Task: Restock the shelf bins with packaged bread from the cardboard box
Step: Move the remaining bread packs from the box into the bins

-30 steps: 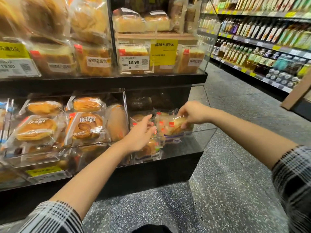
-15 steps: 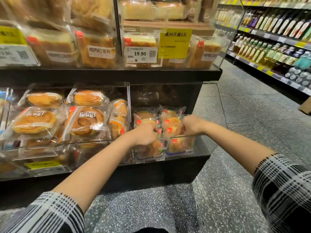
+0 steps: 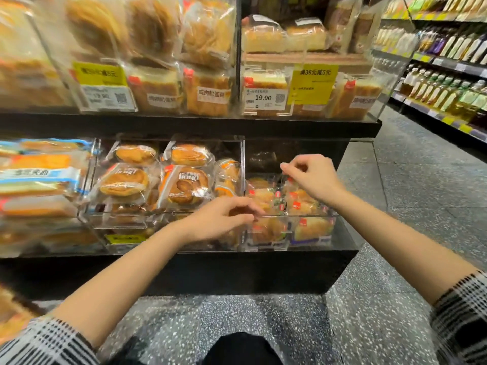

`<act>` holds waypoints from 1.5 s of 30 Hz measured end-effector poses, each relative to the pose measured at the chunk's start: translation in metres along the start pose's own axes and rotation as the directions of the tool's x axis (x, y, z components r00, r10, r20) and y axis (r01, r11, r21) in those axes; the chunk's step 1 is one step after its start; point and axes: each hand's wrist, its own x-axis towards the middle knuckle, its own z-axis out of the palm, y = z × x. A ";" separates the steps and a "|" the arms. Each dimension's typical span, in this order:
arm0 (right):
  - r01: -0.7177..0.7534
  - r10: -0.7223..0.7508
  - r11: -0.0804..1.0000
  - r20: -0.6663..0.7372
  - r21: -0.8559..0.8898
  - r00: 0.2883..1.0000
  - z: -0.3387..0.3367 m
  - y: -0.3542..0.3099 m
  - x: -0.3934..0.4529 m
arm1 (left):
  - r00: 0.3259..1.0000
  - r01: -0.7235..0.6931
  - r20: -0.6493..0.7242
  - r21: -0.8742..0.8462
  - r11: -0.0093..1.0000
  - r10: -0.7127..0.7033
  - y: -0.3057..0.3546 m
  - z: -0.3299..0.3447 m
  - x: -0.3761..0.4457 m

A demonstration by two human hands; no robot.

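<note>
Small packaged breads (image 3: 303, 206) with red labels stand packed in the clear bin (image 3: 311, 216) at the right end of the lower shelf. My right hand (image 3: 312, 179) hovers just above their tops, fingers loosely curled, with nothing visibly in it. My left hand (image 3: 224, 218) is at the bin's front rim, left of those packs, fingers loosely curled and holding nothing. The cardboard box is not in view.
The neighbouring bin (image 3: 163, 214) holds round packaged pastries (image 3: 184, 184). Sliced loaves (image 3: 208, 90) and price tags (image 3: 264, 98) fill the upper shelf. The black shelf edge (image 3: 184, 122) runs above my hands. A bottle aisle (image 3: 448, 83) lies right, with speckled floor (image 3: 395, 233) between.
Both hands have let go of the bread packs they were pressing into the right bin. The right hand rose above the packs and the left drew back to the rim.
</note>
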 end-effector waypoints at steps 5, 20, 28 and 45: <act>0.234 -0.232 0.970 -0.043 0.068 0.972 0.037 -0.075 -0.020 | 0.995 0.094 -0.011 -0.092 0.991 -0.095 -0.028 -0.037 -0.076; 0.507 -0.548 0.813 0.671 0.286 0.499 0.235 -0.280 -0.106 | 0.770 0.408 -0.400 -0.292 0.865 -0.497 -0.144 -0.081 -0.365; 0.414 -0.470 0.861 0.770 0.294 0.431 0.344 -0.316 -0.161 | 0.589 0.585 -0.346 -0.441 0.681 -0.730 -0.238 -0.022 -0.482; 0.371 -0.429 0.898 0.667 0.237 0.609 0.409 -0.275 -0.205 | 0.676 0.633 -0.146 0.616 0.468 -0.722 -0.340 0.040 -0.418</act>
